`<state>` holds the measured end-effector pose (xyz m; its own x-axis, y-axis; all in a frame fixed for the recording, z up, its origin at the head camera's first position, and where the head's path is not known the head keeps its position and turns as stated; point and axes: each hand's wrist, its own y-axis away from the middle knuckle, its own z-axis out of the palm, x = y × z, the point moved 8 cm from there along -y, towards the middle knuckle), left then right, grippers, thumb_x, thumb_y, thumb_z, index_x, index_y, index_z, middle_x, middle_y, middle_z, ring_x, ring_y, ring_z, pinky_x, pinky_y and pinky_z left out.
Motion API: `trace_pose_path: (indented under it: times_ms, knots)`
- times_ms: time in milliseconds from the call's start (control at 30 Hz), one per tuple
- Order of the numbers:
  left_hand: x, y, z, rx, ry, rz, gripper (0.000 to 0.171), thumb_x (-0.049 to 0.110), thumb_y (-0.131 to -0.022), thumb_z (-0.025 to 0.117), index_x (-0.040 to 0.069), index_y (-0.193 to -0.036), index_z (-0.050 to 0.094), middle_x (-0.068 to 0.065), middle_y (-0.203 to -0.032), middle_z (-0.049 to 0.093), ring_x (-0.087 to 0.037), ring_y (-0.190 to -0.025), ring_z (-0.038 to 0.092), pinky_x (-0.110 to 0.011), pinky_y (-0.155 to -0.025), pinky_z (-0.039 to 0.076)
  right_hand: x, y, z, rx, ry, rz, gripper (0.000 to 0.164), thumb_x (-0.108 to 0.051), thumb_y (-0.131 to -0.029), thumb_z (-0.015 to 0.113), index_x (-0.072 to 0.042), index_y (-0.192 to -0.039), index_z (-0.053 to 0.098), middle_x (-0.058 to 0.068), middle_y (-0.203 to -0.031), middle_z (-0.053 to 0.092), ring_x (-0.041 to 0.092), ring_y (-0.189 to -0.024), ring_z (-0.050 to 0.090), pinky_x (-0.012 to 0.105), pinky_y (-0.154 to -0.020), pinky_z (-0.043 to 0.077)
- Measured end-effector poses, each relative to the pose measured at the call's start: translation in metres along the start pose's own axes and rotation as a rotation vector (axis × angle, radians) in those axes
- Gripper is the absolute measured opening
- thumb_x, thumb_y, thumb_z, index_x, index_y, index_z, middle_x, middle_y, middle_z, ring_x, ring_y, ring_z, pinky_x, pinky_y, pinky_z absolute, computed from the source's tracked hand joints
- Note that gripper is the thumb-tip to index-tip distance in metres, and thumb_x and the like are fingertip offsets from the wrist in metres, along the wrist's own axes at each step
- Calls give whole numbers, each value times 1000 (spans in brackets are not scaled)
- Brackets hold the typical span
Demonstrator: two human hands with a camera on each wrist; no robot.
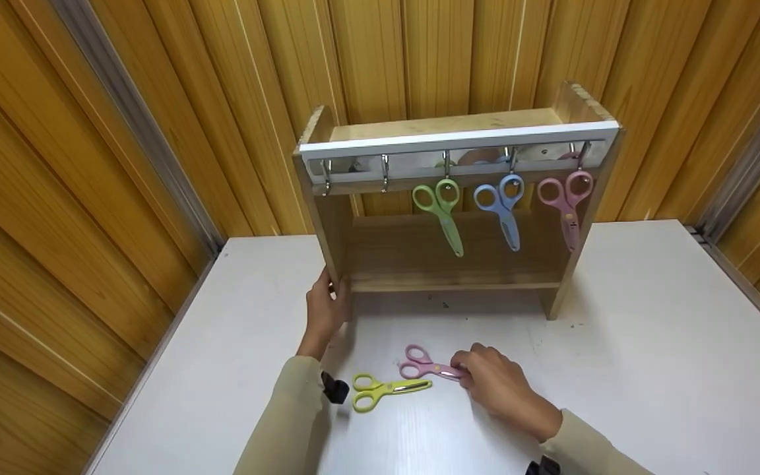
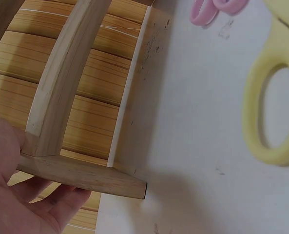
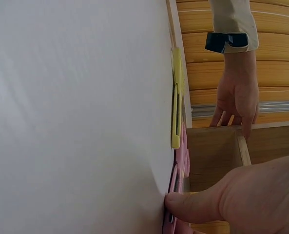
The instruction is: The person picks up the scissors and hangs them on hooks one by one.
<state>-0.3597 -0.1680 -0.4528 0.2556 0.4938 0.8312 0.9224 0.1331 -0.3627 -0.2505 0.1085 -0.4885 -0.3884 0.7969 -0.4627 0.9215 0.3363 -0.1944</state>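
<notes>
My left hand [image 1: 327,310] grips the lower left side panel of a wooden rack [image 1: 452,286]. In the left wrist view, its fingers [image 2: 68,204] reach round the panel's far side. On the table, my right hand [image 1: 495,382] pinches the blade end of pink scissors [image 1: 417,364]. The right wrist view shows the thumb [image 3: 195,204] on those blades, low against the tabletop. Yellow scissors [image 1: 380,389] lie between the hands, touched by neither. Hanging from the rack's hooks are green scissors [image 1: 444,214], blue scissors [image 1: 504,208] and another pink pair [image 1: 568,208].
Two metal hooks [image 1: 385,173] at the rack's left hold nothing. A white table [image 1: 657,343] carries the rack and the loose scissors. Wood-patterned panels [image 1: 406,59] stand behind and at both sides.
</notes>
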Motion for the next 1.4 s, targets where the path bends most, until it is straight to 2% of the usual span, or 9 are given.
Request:
trace_pose_path:
  times_ms: [500,733,1000,1167,1400]
  knots:
    - [0,1,1,-10,-4,-45,49,14,-107,53,3,-154,43,-20,-145,57,-34,-120,65,-45,-96,57,-2,-3,-2,-3,4,-30,19,7,-78,79,-10,-85,76,-3,-72,52,15,-66,49,37,-53,44]
    - [0,2,1,-5,-25,-28,49,14,-107,54,2,-154,43,-20,-144,58,-34,-123,64,-44,-100,55,-2,-5,-5,-12,10,-51,17,9,-78,78,-8,-80,76,-2,-72,57,12,-64,51,31,-50,46]
    - [0,2,1,-4,-32,-27,50,15,-108,53,2,-154,42,-20,-144,58,-34,-120,66,-44,-97,57,-2,-8,-8,-22,9,-59,20,8,-78,78,-11,-77,75,-4,-72,60,13,-67,55,34,-53,47]
    - [-1,2,1,-5,-28,-33,50,15,-108,53,3,-155,42,-19,-143,59,-33,-120,66,-44,-99,56,-8,-12,-19,-2,38,-67,18,7,-79,79,-11,-78,75,-5,-71,57,13,-66,54,35,-53,47]
    - [-1,1,1,-5,-19,-22,50,15,-107,53,3,-155,42,-20,-143,59,-35,-122,65,-45,-100,55,-21,-20,-47,48,77,-61,18,6,-78,84,-10,-81,76,-3,-73,59,15,-68,55,38,-60,53]
